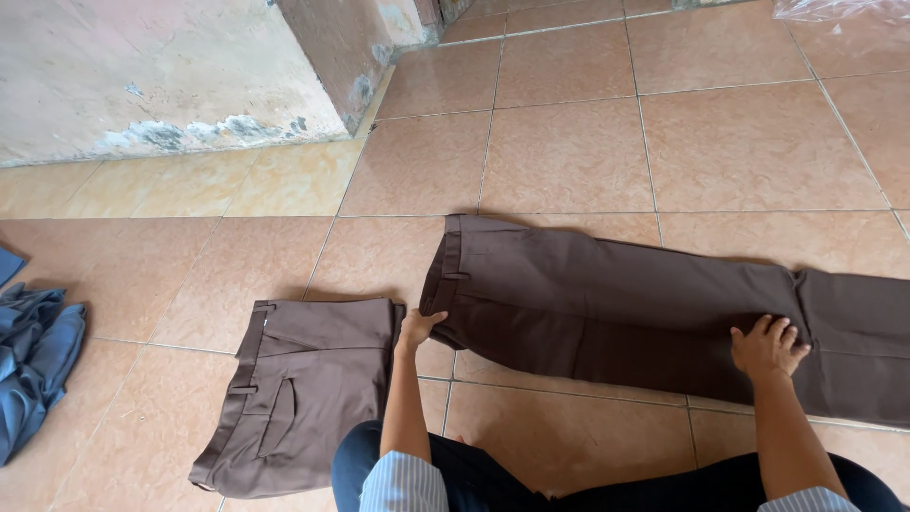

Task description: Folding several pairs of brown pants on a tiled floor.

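A person sits on the tiled floor (569,142) with brown trousers (645,303) laid flat across it in front of them, waistband to the left and legs running off to the right edge of view. Lying flat on the tiles, the cloth can be pressed and smoothed from above without sagging.

The left hand (417,327) is at the waistband's near corner; its fingers look curled around the cloth edge, pinching it, though the grip is small in view and not fully clear. The right hand (768,346) lies palm down on the trouser legs, fingers spread and open, resting flat on the fabric, so it seems to hold the legs in place while the other end is handled.

Just to the left of the left hand, and apart from the long pair, lies a folded pair (303,389) of the same brown, waistband and back pocket facing up, squared into a compact shape near the person's knee. At the far left edge sits a crumpled blue cloth (33,360), well apart from both.

By count: two brown trousers, one spread and one folded; one heap of blue cloth; two hands, both on the spread pair. A wall (152,76) with flaking paint stands beyond, and a bit of clear plastic (839,9) shows at the top right corner.
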